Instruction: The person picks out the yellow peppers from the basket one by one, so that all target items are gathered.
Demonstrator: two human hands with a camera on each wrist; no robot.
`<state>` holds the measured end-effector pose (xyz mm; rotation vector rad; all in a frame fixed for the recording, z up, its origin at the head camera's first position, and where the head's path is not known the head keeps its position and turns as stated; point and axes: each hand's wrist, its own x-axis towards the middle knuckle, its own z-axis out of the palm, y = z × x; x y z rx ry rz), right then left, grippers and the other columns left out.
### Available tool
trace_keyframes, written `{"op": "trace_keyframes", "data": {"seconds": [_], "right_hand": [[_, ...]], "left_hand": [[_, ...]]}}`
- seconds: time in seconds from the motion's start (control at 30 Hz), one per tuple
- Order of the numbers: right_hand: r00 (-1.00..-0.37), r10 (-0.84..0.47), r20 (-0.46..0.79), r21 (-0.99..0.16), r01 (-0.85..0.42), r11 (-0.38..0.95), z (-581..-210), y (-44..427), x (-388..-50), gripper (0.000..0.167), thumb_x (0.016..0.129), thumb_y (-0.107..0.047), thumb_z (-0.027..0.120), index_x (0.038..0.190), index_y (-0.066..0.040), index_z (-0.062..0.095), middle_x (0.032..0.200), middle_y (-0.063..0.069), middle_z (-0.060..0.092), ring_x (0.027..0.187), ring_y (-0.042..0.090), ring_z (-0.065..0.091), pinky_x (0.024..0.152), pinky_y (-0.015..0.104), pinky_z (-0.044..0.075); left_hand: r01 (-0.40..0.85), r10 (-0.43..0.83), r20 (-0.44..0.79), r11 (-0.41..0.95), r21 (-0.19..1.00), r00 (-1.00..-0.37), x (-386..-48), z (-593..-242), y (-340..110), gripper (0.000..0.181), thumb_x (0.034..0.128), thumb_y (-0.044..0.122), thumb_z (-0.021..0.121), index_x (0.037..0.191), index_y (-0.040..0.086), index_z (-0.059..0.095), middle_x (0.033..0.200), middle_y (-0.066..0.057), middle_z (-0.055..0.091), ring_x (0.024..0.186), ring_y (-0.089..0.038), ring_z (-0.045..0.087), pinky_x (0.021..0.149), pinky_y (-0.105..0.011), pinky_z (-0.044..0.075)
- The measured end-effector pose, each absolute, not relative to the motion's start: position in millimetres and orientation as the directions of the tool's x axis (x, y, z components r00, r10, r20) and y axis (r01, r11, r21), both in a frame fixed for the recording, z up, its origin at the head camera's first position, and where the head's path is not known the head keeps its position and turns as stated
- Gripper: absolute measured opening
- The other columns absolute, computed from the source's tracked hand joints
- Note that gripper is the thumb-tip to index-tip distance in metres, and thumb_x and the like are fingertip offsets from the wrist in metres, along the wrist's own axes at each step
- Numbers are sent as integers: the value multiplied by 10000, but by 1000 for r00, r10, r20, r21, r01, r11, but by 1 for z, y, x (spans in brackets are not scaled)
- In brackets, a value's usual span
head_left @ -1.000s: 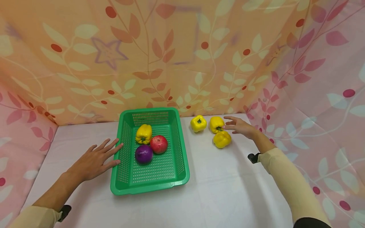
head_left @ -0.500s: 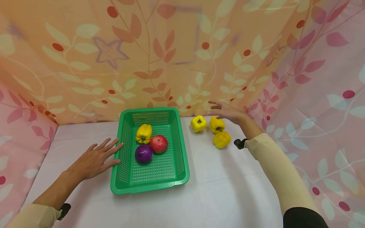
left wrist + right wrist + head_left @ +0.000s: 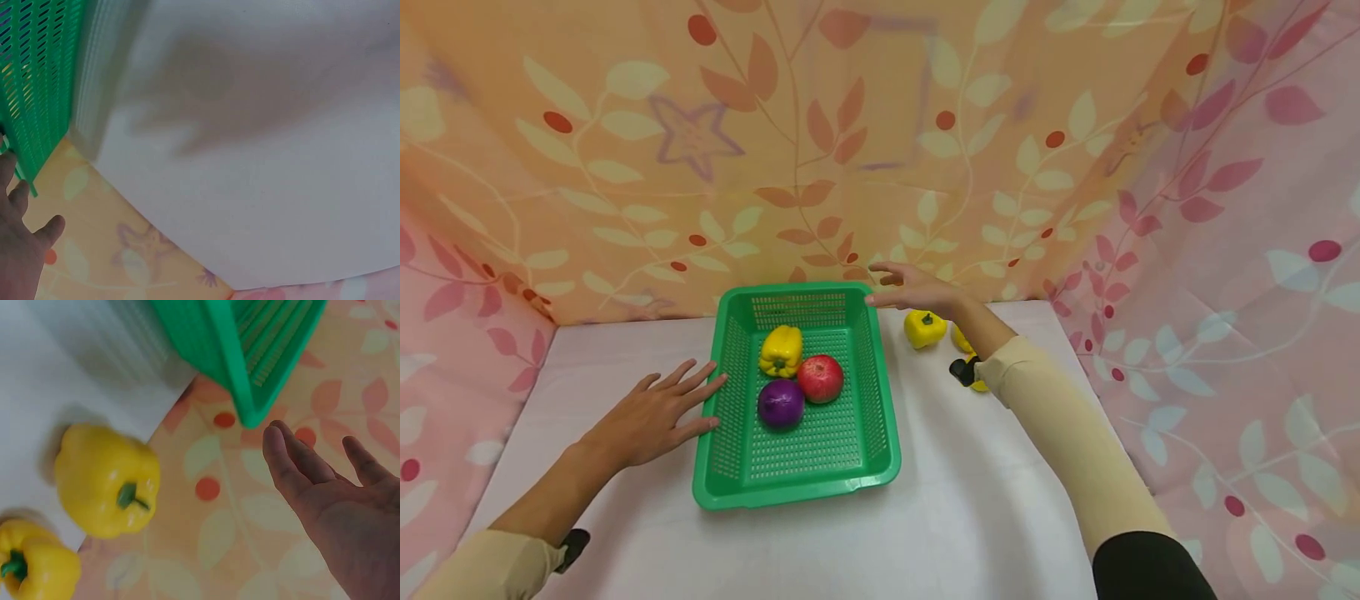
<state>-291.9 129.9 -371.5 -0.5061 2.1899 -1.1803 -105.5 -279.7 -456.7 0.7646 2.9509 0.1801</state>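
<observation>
A green basket (image 3: 891,425) holds a yellow bell pepper (image 3: 781,350), a red pomegranate (image 3: 821,379) and a shiny purple round vegetable (image 3: 781,405). My left hand (image 3: 658,417) lies by its left rim, fingers spread and straight, fingertips at the edge. Above the far right corner of the basket is my right hand (image 3: 917,290), its fingers loosely extended with nothing in them. In the right wrist view, that hand (image 3: 344,506) appears apart from the rim. Behind the right forearm, a yellow bell pepper (image 3: 925,329) shows whole, while two others (image 3: 961,338) are partly hidden.
White cloth (image 3: 925,533) covers the table under everything. A patterned orange curtain (image 3: 820,150) hangs directly behind the basket, and pink patterned cloth (image 3: 1262,275) rises on the right. In the left wrist view, the table cloth (image 3: 281,187) stretches beside the basket wall (image 3: 37,75).
My right hand has moved left, from beside the loose yellow bell peppers to the basket's far right corner, without carrying anything. The left hand and the basket's contents have stayed in place.
</observation>
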Motion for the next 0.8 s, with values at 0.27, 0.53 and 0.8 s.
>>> {"op": "trace_keyframes", "data": {"seconds": [0.27,0.53,0.8], "right_hand": [[-715,-617,-329,-855,-52,516,-385,79,-285,804,901,-320,739,1568,-196,308,1607,122,266,1452,308,295,1091,486,407],[-690,-612,-387,-825,-37,564,-410,43,-281,860,893,-362,739,1581,-146,271,1568,240,296,1350,340,432,1004,433,490],[-703,-610,-366,-791,-111,602,-434,17,-273,855,902,-367,720,1578,-101,269,1591,211,286,1451,358,292,1127,435,368]], "left_hand": [[471,484,-62,868,155,-873,-105,-458,-279,720,964,568,540,1558,202,359,1599,-126,329,1440,-442,289,1061,-725,272],[471,484,-50,868,158,-874,-105,-458,-279,720,962,563,548,1555,198,366,1595,-128,335,1441,-437,293,1060,-722,276],[467,481,-54,868,165,-875,-105,-458,-280,719,964,561,546,1563,215,348,1603,-124,321,1442,-439,287,1061,-726,269]]}}
